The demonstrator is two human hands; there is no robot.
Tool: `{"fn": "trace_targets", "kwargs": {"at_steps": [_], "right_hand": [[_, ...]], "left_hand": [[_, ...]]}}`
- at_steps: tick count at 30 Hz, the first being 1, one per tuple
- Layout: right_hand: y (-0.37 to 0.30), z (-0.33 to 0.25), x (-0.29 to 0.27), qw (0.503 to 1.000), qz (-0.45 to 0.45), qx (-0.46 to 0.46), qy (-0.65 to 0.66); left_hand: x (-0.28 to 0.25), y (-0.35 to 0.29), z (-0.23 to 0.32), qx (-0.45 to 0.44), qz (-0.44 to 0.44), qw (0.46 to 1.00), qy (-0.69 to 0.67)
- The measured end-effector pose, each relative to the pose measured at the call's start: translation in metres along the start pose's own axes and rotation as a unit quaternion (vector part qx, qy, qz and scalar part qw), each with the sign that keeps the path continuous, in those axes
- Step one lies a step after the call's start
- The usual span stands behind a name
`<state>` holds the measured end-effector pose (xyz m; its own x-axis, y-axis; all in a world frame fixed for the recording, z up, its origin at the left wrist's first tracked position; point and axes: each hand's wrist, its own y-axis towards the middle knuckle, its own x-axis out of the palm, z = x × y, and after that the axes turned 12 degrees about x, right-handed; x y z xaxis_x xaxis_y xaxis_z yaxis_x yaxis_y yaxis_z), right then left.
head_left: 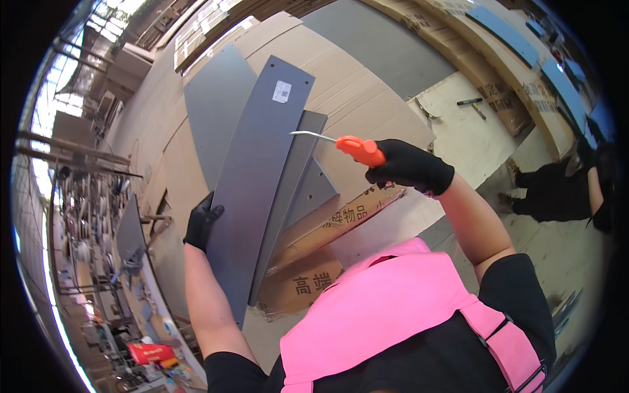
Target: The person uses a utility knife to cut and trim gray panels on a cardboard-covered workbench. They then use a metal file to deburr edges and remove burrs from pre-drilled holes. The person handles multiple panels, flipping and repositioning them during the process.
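Observation:
In a black glove, my right hand (409, 165) is closed round the orange handle of a hand tool (359, 149). Its thin metal shaft bends at the end, and the tip appears over the right edge of a long grey board (262, 157); I cannot tell whether it touches. My left hand (203, 224), also gloved in black, grips the board's left edge with the thumb on top. A white label (282, 92) and small corner holes show at the board's far end. More grey boards (288, 180) lie fanned out beneath it, partly hidden.
Flattened cardboard (354, 85) lies under the boards, above taped cartons (301, 285). Two pen-like items (473, 103) rest on a pale surface at the right. Blue panels (504, 33) lie on long cartons at far right. Another person in dark clothes (557, 190) stands at the right.

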<state>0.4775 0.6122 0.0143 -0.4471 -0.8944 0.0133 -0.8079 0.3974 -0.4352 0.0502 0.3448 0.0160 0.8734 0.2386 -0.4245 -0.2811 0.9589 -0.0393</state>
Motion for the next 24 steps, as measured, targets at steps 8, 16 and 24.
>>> {"fn": "trace_targets", "kwargs": {"at_steps": [8,16,24], "right_hand": [[0.074,-0.067,-0.018,0.978,0.058,0.050,-0.195],[0.076,-0.056,0.041,0.966,-0.140,0.141,-0.167],[0.057,-0.122,0.074,0.876,0.071,0.260,-0.399]], "left_hand": [[0.027,0.025,-0.067,0.065,-0.013,0.948,0.310],[0.094,-0.015,-0.126,0.154,0.205,0.851,0.459],[0.006,-0.194,-0.165,-0.194,0.233,0.720,0.624]]}}
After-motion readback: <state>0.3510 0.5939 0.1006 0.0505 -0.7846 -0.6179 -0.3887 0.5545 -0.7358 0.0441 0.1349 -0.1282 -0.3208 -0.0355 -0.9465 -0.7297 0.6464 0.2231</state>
